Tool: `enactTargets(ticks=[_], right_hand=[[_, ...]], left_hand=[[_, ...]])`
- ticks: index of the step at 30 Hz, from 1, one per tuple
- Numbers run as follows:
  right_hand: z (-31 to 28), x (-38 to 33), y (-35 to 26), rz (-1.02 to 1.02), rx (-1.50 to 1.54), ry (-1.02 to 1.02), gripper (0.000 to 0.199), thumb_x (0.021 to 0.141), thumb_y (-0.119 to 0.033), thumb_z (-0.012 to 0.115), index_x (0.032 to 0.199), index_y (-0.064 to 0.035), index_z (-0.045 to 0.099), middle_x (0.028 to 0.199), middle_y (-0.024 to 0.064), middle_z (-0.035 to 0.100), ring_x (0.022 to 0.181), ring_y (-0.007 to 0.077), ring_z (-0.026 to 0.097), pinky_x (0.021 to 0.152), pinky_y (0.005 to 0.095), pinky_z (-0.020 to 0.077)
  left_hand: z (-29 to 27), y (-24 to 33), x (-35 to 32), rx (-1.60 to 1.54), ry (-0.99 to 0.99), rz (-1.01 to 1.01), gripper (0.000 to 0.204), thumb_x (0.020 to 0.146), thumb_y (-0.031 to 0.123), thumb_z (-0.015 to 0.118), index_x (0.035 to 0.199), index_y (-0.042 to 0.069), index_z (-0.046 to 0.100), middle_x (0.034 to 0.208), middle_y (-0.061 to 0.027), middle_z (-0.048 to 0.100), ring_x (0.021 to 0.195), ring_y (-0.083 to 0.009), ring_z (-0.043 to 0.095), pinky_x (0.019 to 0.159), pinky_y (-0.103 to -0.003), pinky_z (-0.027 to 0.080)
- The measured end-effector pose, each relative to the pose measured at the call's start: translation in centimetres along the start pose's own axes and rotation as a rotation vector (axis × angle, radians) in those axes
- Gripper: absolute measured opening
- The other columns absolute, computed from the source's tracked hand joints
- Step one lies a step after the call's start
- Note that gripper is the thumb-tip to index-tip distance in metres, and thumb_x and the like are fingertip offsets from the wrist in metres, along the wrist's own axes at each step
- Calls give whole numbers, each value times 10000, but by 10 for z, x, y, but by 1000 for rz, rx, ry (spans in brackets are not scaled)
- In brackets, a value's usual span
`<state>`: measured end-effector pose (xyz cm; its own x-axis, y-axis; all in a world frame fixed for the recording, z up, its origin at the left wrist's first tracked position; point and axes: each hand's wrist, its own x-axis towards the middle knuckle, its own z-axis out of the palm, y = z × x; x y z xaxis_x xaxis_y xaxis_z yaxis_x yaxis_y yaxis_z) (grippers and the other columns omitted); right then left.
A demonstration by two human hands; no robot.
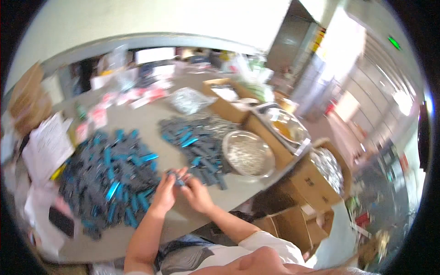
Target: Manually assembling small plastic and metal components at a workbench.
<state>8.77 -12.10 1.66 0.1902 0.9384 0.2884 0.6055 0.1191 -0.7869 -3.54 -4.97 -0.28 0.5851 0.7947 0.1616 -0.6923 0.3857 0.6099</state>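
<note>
At a cluttered grey table [137, 121], a person's two bare hands are meeting over one small dark part with a blue end [178, 179]. Coming up from the lower edge, the left hand [164, 191] is curling its fingers [173, 177] around the part from the left, while the right hand [196, 192] is pinching it from the right with fingertips drawn close together. Motion blur is hiding exactly how the part is sitting between the two grips. It is being held just above the tabletop, in the gap between two heaps of similar pieces.

Spreading to the left of the hands is the large pile [112, 176] of dark and blue parts, with the left hand just beside its near edge. Lying behind the hands and to the right is the smaller pile [195, 140], its nearest pieces almost touching the right hand. Sitting to the right of that pile is a round metal bowl [249, 154] filled with small pale bits, and a second bowl [288, 124] is resting farther back in an open cardboard box [256, 126]. White papers [48, 144] are lying at the table's left edge, and a clear bag [189, 100] is lying beyond the smaller pile. More cartons [311, 183] are standing below the table's right end.
</note>
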Motion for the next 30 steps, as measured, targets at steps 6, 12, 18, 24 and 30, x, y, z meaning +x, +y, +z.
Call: enactTargets(ticks=[6,12,18,24,30], right_hand=[[-12,-8,-2,-6,157,-159,369,924,-329,503,799,13,563,712,219,572,666,365,572,613,411,439],[-13,-36,9,-3,66,62,361,920,-342,499,888,3,604,750,230,588,700,401,573,625,429,448],[-20,-57,18,152,-174,12,371,935,-361,457,1103,-55,584,853,229,619,799,429,577,712,486,463],[-15,-63,9,139,-326,-14,361,938,-357,447,891,-40,613,916,182,617,857,388,585,733,474,464],[-12,-61,7,61,-397,-5,372,933,-366,430,888,-43,609,872,191,624,812,399,593,715,487,473]], left_hand=[[4,-5,-3,-20,-69,-57,361,930,344,531,1171,84,463,1327,-192,459,1240,-347,431,1034,-444,341],[8,-22,-6,117,-103,-316,310,966,287,468,1172,56,481,1295,-169,508,1214,-306,466,1020,-400,357],[15,-29,-11,344,-148,-363,277,980,258,443,1136,43,522,1168,-132,592,1018,-202,592,808,-281,491],[-16,-13,11,370,217,-148,254,955,327,489,1039,88,489,782,-30,521,685,-130,507,626,-270,439],[-30,45,27,128,290,404,409,938,228,533,1243,11,368,1089,-87,525,901,-149,482,776,-274,385]])
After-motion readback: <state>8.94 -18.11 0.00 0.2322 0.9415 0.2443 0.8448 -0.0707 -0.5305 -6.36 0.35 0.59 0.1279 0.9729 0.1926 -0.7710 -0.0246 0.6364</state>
